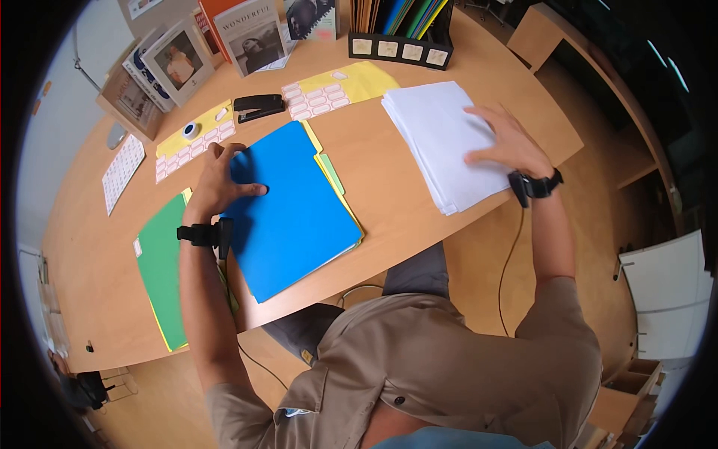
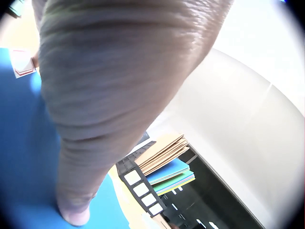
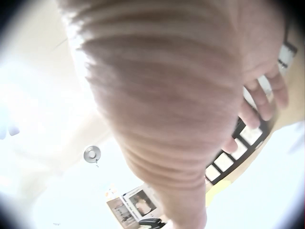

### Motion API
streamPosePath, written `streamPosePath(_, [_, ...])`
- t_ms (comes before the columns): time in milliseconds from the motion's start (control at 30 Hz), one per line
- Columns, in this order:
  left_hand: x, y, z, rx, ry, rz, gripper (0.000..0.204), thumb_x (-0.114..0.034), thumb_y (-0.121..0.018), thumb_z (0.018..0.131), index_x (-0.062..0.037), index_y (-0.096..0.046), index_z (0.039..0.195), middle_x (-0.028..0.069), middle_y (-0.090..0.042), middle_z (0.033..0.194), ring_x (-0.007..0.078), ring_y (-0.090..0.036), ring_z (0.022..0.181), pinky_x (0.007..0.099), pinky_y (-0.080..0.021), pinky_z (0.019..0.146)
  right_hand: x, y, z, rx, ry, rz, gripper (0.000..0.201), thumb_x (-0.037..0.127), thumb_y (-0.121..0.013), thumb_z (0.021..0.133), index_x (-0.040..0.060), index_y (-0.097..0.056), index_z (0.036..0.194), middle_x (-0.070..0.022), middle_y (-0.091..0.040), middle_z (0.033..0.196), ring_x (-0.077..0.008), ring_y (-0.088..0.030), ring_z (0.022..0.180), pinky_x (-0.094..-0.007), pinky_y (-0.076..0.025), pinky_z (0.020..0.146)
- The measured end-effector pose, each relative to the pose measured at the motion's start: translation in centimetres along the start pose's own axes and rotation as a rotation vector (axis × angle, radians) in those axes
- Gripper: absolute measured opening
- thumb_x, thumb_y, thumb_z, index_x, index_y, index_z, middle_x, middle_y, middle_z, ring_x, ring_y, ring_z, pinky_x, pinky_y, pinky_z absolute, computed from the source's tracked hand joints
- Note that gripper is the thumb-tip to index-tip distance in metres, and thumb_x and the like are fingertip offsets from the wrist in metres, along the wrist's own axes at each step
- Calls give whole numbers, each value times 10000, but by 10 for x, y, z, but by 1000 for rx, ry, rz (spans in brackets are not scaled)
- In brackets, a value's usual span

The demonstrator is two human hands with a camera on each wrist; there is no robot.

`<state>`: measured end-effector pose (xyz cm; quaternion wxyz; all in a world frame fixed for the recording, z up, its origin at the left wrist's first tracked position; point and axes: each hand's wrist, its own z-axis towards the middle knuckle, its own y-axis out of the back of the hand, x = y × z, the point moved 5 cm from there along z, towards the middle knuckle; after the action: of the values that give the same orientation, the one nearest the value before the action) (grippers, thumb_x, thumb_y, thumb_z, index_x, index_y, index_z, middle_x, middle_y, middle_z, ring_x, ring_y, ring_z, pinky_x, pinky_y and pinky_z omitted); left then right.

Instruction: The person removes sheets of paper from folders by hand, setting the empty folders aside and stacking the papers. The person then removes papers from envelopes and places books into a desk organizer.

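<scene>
Head view shows me the left hand (image 1: 224, 179) resting, spread, on the blue folder (image 1: 295, 224), and the right hand (image 1: 510, 144) wide at the white paper stack (image 1: 437, 142), which lies near the edge of the table (image 1: 375, 161): a sideways push could make sheets slide off. Left wrist view: I see the thumb (image 2: 76, 216) on the blue folder; if it drags, the folder may turn crooked. Right wrist view: fingers (image 3: 261, 102) are apart, but contact with the paper I cannot tell.
</scene>
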<state>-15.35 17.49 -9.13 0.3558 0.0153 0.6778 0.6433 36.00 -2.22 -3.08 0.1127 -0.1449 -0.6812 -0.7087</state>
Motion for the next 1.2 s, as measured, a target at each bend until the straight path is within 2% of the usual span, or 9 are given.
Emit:
streamPosePath(67, [0, -1, -1, -29, -32, 6, 973, -353, -1052, 600, -105, -625, 1438, 173, -535, 1268, 382, -583, 1230, 466, -505, 1130, 29, -6, 38, -211, 166, -33, 879, 416, -949, 709, 102, -631, 1466, -205, -615, 1435, -394, -551, 1364, -463, -423, 1178])
streamPosePath(133, [-2, 0, -3, -34, -42, 36, 983, -377, -1051, 602, -113, -635, 1452, 162, -542, 1240, 365, -589, 1171, 453, -517, 1089, 62, -19, 76, -126, 254, 50, 859, 460, -908, 759, 54, -620, 1459, -223, -604, 1453, -395, -555, 1371, -478, -429, 1178])
streamPosePath(267, [-3, 2, -8, -49, -21, 26, 998, -398, -1051, 597, -115, -644, 1462, 156, -547, 1218, 352, -593, 1150, 445, -524, 1069, 49, -76, 145, -128, 286, -33, 954, 513, -901, 737, -8, -582, 1469, -245, -586, 1458, -404, -519, 1402, -485, -418, 1192])
streamPosePath(333, [-1, 1, -9, -10, 14, -11, 1002, -391, -1053, 598, -134, -637, 1472, 157, -537, 1227, 351, -581, 1191, 451, -512, 1088, 45, -86, 159, -161, 176, -104, 1054, 557, -904, 695, -42, -546, 1485, -257, -573, 1436, -413, -475, 1430, -486, -405, 1206])
streamPosePath(367, [2, 0, -9, -9, 13, -22, 990, -387, -1053, 599, -135, -643, 1464, 153, -535, 1232, 347, -581, 1206, 453, -510, 1103, 42, -86, 166, -58, 114, -79, 1159, 618, -884, 661, -30, -494, 1540, -262, -510, 1518, -411, -405, 1499, -508, -382, 1221])
streamPosePath(700, [-4, 2, -10, -39, 7, -36, 899, -351, -1054, 603, -114, -652, 1370, 144, -533, 1284, 355, -579, 1240, 461, -499, 1139, 46, -80, 153, -98, 25, -3, 844, 483, -834, 673, 36, -636, 1361, -198, -625, 1351, -385, -532, 1343, -480, -440, 1146])
streamPosePath(1033, [2, 1, -9, -30, 5, -10, 960, -437, -1046, 589, -92, -648, 1390, 179, -522, 1262, 390, -584, 1212, 480, -519, 1086, 55, -67, 164, -87, 44, 70, 858, 485, -841, 710, 14, -627, 1395, -237, -641, 1341, -396, -573, 1312, -468, -482, 1104])
streamPosePath(1100, [1, 1, -9, -36, -7, -4, 943, -437, -1047, 588, -97, -654, 1376, 178, -514, 1264, 391, -581, 1211, 482, -516, 1084, 52, -60, 178, -96, -69, 22, 827, 477, -852, 734, -10, -658, 1374, -263, -679, 1320, -403, -616, 1269, -456, -499, 1088])
streamPosePath(1200, [0, 2, -9, -29, 13, -8, 942, -436, -1052, 580, -107, -652, 1367, 180, -503, 1275, 392, -566, 1220, 483, -513, 1084, 49, -71, 203, -73, -15, -195, 757, 475, -860, 746, -30, -706, 1288, -286, -707, 1276, -406, -646, 1228, -455, -514, 1069])
